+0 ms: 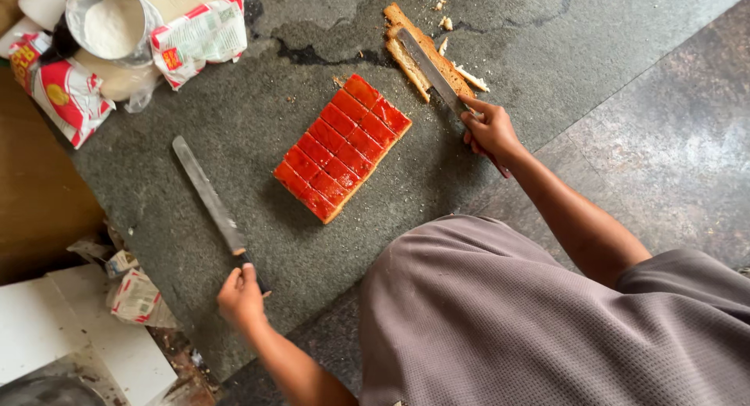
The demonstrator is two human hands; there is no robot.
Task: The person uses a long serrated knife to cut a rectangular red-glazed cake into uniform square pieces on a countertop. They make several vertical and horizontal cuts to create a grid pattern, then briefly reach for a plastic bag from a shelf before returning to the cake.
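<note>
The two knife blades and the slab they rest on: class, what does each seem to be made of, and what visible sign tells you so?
Both blades, by the left hand and under the right hand, look like dull grey metal: flat, thin, faintly shiny. The left knife lies on the slab, which looks like polished stone, probably granite: dark grey, finely speckled.

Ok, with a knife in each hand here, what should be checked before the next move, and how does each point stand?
1. Left hand has a full grip on its knife handle: ok; that long knife lies flat on the stone slab.
2. Right hand grips the second knife: ok; its blade rests on the trimmed crust strips.
3. Both blades apart from the red-topped block: ok.
4. Block cut fully through into pieces: cannot tell; only the scored top shows.
5. Fingers away from blade edges: ok.
6. Slab free of crumbs around the strips: not ok.
</note>
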